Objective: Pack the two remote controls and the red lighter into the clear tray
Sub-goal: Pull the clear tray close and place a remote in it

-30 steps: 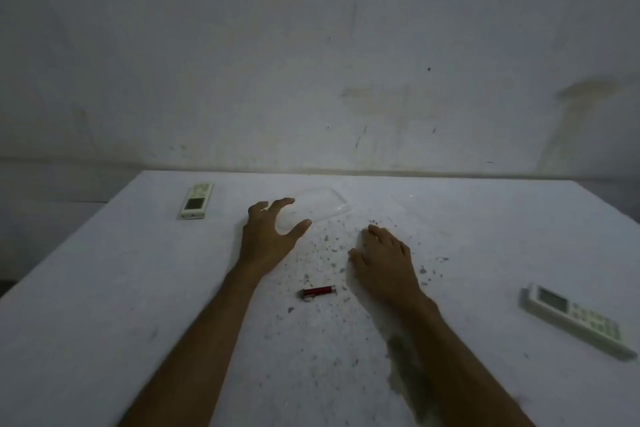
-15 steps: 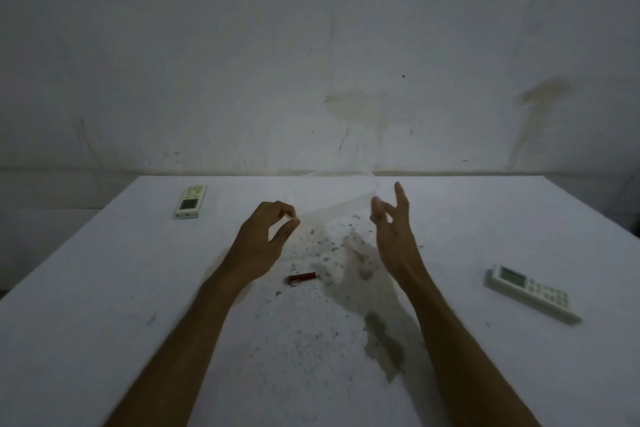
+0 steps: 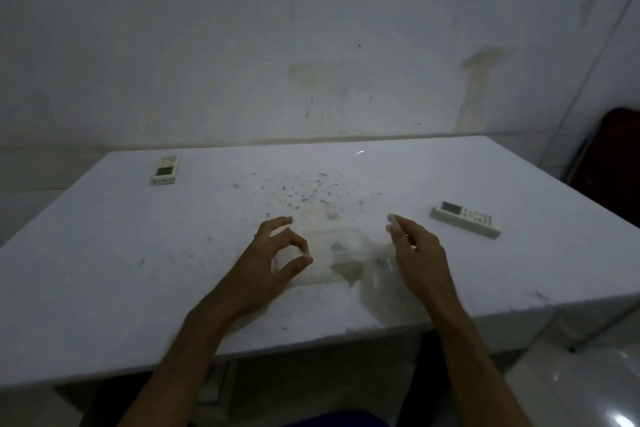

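The clear tray (image 3: 332, 250) is between my hands over the near middle of the white table (image 3: 104, 270), faint and blurred. My left hand (image 3: 273, 263) pinches the tray's left edge with thumb and fingers. My right hand (image 3: 415, 253) holds its right edge with fingers upright. One white remote control (image 3: 165, 170) lies at the far left of the table. The other remote control (image 3: 465, 218) lies to the right of my right hand. The red lighter is not visible.
Dark specks and a stain (image 3: 301, 191) mark the table's middle. The table's front edge (image 3: 311, 340) runs just below my wrists. A wall stands right behind the table. A dark red chair (image 3: 613, 156) is at the far right.
My hands took the clear tray from the far middle, lifted it and brought it toward the table's near edge. The view shifted back, and the red lighter dropped out of sight.
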{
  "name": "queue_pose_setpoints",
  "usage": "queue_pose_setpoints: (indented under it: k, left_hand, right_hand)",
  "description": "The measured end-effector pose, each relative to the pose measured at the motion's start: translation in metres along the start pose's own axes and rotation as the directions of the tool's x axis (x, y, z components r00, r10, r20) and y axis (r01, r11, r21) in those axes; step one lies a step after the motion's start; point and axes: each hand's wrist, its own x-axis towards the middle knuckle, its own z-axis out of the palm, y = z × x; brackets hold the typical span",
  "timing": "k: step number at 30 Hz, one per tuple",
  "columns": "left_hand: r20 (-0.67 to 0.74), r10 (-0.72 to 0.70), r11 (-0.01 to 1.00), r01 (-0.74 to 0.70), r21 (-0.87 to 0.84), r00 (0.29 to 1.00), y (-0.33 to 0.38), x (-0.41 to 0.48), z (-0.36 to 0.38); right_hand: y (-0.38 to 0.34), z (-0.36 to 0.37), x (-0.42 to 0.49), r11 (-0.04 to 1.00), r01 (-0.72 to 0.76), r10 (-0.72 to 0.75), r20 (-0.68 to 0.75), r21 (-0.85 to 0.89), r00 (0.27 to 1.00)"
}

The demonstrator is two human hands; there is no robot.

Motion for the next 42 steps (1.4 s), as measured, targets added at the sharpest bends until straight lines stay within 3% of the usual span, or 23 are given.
queue_pose_setpoints:
  k: [4,7,10,12,14,17,21,24,27,31,37,42]
  left_hand:
    - [0.058,-0.031,0.998,0.029,0.049,0.998,0.003,0.004,0.015]
    - [0.032,-0.001,0.999,0.0,0.05,0.999,0.001,0.007,0.023]
    - [0.012,0.019,1.0,-0.019,0.011,1.0,-0.002,0.003,0.029]
    - [0.024,0.029,0.999,-0.029,0.019,0.999,0.0,0.0,0.028]
    - [0.036,0.03,0.998,-0.032,0.057,0.999,0.004,-0.001,0.027]
    - [0.045,0.003,0.997,-0.007,0.081,0.999,0.007,-0.001,0.027]
    - [0.012,-0.045,0.996,0.044,0.083,0.999,0.008,-0.002,0.026]
    - [0.001,-0.057,0.997,0.057,0.051,0.998,0.01,-0.003,0.024]
    - [-0.021,-0.071,0.997,0.072,0.012,0.997,0.011,-0.003,0.023]
    - [-0.178,-0.061,0.991,0.039,-0.124,0.982,0.029,-0.001,0.019]
    - [-0.076,0.002,0.977,-0.018,-0.212,0.997,0.073,0.012,0.028]
    - [-0.148,-0.004,0.978,-0.027,-0.205,0.989,0.071,0.017,0.022]
  right_hand:
    - [0.006,-0.015,-0.015,0.974,-0.008,0.028,0.086,-0.226,0.996]
    - [0.008,-0.03,-0.005,0.955,0.002,0.034,0.114,-0.297,0.993]
    - [0.022,-0.05,0.029,0.946,0.004,-0.029,-0.075,-0.324,0.997]
    - [0.042,-0.063,0.056,0.862,-0.012,-0.067,-0.138,-0.507,0.988]
    - [0.062,-0.072,0.074,0.747,-0.05,-0.01,-0.086,-0.663,0.996]
    - [0.08,-0.074,0.083,0.721,-0.049,-0.005,-0.076,-0.692,0.997]
    - [0.071,-0.071,0.082,0.776,-0.042,-0.003,-0.07,-0.63,0.998]
    - [0.051,-0.069,0.073,0.881,0.014,-0.024,-0.016,-0.472,1.0]
    - [0.02,-0.061,0.055,0.939,0.148,-0.152,0.012,-0.309,0.988]
    - [-0.022,-0.045,0.028,0.956,0.265,-0.266,0.01,-0.128,0.964]
    - [-0.065,-0.01,0.012,0.975,0.135,-0.148,0.065,0.177,0.987]
    - [-0.066,-0.001,0.012,0.978,0.079,-0.086,0.028,0.196,0.996]
